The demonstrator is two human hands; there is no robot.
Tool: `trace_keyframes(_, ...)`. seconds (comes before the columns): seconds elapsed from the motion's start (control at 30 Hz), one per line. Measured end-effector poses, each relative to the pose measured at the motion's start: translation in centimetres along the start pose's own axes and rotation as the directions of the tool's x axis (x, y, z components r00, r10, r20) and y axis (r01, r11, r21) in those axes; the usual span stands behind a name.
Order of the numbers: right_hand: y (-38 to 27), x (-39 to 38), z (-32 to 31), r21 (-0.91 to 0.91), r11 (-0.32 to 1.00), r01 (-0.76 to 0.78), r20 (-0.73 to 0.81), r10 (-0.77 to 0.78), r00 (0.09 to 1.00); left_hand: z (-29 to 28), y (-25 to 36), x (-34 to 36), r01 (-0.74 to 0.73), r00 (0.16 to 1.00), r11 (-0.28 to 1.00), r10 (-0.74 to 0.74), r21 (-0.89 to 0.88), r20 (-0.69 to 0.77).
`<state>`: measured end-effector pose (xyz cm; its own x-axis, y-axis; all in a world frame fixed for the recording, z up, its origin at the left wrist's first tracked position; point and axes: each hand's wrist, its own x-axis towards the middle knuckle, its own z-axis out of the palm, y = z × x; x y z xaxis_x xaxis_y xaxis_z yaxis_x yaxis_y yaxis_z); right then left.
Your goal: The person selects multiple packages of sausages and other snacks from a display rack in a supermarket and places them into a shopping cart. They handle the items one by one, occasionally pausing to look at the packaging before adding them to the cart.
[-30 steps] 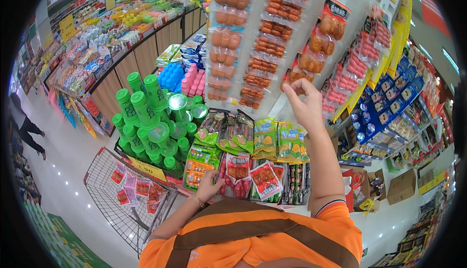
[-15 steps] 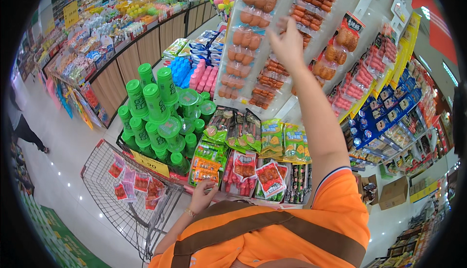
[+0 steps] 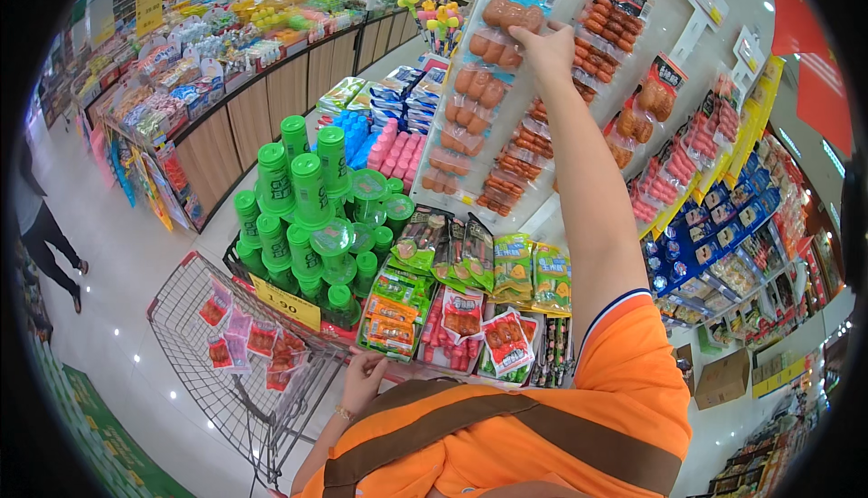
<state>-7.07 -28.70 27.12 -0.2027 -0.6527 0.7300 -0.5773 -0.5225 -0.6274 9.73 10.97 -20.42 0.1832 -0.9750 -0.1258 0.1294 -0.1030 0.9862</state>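
Right hand [image 3: 548,53] is resting at the sausage pack [image 3: 479,87], grip unclear; left hand [image 3: 362,380] is hanging loosely curled, cart [image 3: 217,395] standing leftward on gleaming floor [image 3: 117,263].

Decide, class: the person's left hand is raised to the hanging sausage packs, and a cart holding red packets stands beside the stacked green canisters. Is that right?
Not quite: the head view shows the right hand raised to the hanging sausage packs; the left hand is lower down. The rest holds: a cart holding red packets stands beside the stacked green canisters.
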Motion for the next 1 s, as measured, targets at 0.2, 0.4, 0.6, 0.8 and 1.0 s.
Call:
trace_keyframes(0.2,-0.3,-0.1,-1.3,0.252,0.964,-0.083,0.178,0.038,0.983,-0.3,-1.1,-0.4,-0.02,1.0,0.999,0.02,-0.041,-0.011)
trace_keyframes(0.4,-1.3,2.4,-1.5,0.576,0.814,-0.082,0.124,0.013,0.992,-0.5,-0.9,-0.7,0.027,0.999,0.995,-0.029,-0.094,-0.03)
trace_keyframes(0.6,-4.8,3.4,-4.2,0.682,0.731,-0.027,0.149,-0.103,0.983,-0.6,0.5,-0.9,0.041,0.999,0.999,-0.041,-0.031,-0.024)
trace_keyframes(0.8,-1.4,-11.1,-6.8,0.784,0.579,-0.222,0.382,-0.168,0.909,-0.3,3.6,-0.9,0.021,1.0,0.995,-0.022,-0.098,-0.014)
trace_keyframes(1.0,3.6,-27.8,-9.0,0.498,0.601,-0.625,0.687,0.166,0.707,0.5,10.8,-0.1,-0.06,0.998,0.993,0.058,-0.102,-0.022)
